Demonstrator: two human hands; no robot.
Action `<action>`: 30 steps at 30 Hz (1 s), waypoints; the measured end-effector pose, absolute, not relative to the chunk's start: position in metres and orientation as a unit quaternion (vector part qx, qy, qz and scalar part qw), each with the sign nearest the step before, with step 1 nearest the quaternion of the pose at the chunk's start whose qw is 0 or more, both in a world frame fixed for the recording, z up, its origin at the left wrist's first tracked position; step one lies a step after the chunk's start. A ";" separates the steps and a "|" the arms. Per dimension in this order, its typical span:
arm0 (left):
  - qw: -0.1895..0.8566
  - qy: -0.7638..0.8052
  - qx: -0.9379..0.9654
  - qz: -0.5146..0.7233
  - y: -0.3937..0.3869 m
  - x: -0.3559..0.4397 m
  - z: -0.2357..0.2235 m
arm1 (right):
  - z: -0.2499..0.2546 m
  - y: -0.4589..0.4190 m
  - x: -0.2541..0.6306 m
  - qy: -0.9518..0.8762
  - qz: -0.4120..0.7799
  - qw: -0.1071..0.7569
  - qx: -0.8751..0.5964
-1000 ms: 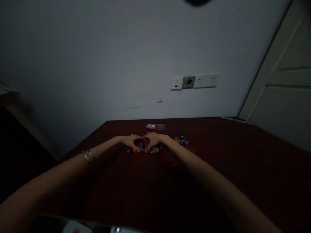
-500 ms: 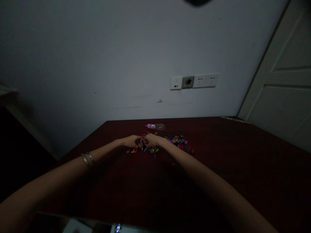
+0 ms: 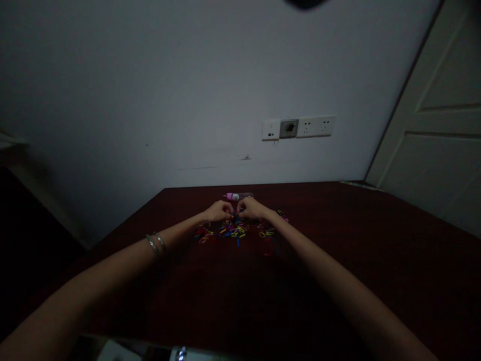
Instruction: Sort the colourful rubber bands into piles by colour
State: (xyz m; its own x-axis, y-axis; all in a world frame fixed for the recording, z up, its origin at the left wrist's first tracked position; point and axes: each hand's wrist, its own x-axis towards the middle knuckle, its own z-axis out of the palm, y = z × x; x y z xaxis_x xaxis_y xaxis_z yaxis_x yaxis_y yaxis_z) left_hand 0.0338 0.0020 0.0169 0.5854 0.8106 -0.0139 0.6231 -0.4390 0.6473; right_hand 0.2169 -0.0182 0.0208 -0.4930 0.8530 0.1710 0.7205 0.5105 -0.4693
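Pieces: a loose heap of small coloured pieces is spread on the surface, below and just in front of the hands; others are scattered to both sides, some partly hidden by the right forearm.
Left hand: thumb and fingers are bent toward each other at the heap; whether a piece is gripped cannot be told.
Right hand: a similar pinch is formed, facing the left; its contents cannot be made out.
Bottle: laid on its side behind the hands, partly covered by the right; not held.
Step in hand: judged to be fine two-handed handling of pieces at the heap.
Next move: steady fingertips are judged to be called for, with single pieces kept apart from their neighbours.
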 end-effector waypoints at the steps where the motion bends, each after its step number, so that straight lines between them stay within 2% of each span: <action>1: 0.323 0.424 0.829 0.169 0.002 0.042 0.018 | 0.025 -0.019 0.229 -0.840 0.173 0.208 -0.470; 6: 0.350 0.381 0.823 0.235 0.004 0.088 0.025 | 0.038 -0.025 0.290 -0.811 0.167 0.229 -0.512; 13: 0.339 0.323 0.854 0.227 0.002 0.128 0.028 | 0.041 -0.038 0.350 -0.768 0.177 0.221 -0.574; 22: 0.385 0.345 0.808 0.281 0.011 0.139 0.017 | 0.037 -0.043 0.362 -0.772 0.206 0.232 -0.555; 30: 0.317 0.373 0.821 0.294 0.008 0.140 0.024 | 0.040 -0.045 0.356 -0.761 0.204 0.258 -0.559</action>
State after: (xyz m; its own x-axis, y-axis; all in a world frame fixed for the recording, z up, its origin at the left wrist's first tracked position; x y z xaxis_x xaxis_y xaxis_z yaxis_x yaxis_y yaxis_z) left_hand 0.1400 0.0082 0.0243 0.5485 0.7992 0.2459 0.4270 -0.5205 0.7394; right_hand 0.3555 -0.0449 0.0398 -0.2421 0.9562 0.1646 0.7462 0.2919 -0.5983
